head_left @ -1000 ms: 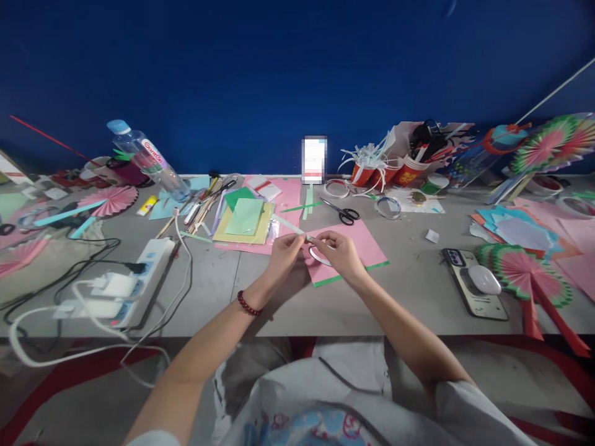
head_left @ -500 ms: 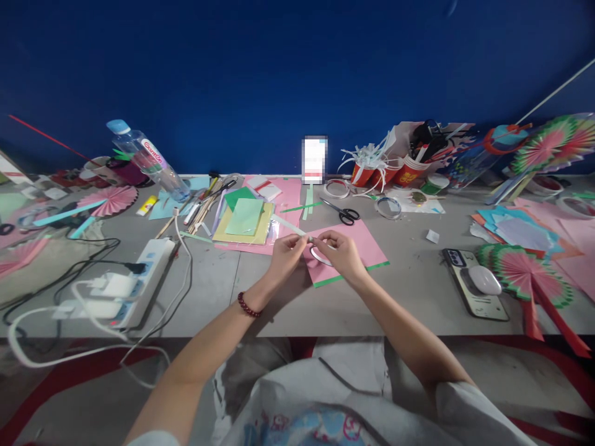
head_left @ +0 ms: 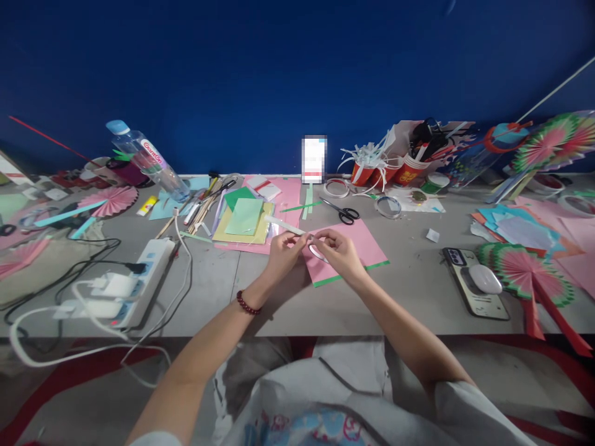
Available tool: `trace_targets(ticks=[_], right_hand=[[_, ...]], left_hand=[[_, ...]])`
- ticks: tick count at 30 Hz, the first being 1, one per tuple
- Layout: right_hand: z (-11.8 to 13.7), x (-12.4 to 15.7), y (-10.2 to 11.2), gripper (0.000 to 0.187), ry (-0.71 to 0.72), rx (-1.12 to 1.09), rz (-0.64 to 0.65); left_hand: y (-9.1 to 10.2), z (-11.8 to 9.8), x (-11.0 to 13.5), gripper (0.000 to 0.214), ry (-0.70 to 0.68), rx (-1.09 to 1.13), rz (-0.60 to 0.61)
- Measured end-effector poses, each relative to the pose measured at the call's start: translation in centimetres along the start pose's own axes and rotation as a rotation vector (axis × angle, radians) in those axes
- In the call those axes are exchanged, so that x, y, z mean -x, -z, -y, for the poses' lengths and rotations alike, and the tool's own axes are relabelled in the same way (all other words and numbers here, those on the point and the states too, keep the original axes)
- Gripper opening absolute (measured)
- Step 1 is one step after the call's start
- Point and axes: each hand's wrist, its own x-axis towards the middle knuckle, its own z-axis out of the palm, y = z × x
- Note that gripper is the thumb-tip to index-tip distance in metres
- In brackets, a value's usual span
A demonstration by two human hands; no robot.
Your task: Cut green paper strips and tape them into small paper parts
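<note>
Two pinches: the left hand (head_left: 285, 246) grasps a pale strip (head_left: 284, 225), the right hand (head_left: 341, 249) a white ring (head_left: 315, 253); pink paper (head_left: 367, 246) lies beneath the fingers, scissors (head_left: 348, 215) beyond.

The strip (head_left: 289, 228) is whitish, the ring (head_left: 316, 252) white. The sheet (head_left: 365, 244) is pink with a green near edge. The scissors (head_left: 343, 212) have black handles. The desk (head_left: 409, 285) is grey, the wall (head_left: 297, 74) deep blue, the bracelet (head_left: 247, 303) dark red. The pleated fan (head_left: 531, 272) is pink, rimmed green; the bottle cap (head_left: 118, 127) light blue.
</note>
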Motion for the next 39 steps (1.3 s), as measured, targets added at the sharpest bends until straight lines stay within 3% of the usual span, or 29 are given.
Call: trace_targets(ticks=[9, 19, 39], right_hand=[[-0.51, -0.24, 0.08, 0.022, 0.027, 0.099, -0.020], [-0.35, -0.21, 0.13, 0.024, -0.011, 0.017, -0.014], [0.10, 0.02, 0.22, 0.014, -0.055, -0.068, -0.006]], left_hand=[[0.30, -0.56, -0.28, 0.032, 0.016, 0.005, 0.015], [0.10, -0.56, -0.48, 0.028, 0.115, 0.196, 0.021], [0.66, -1.03, -0.72, 0.027, 0.259, 0.186, 0.082]])
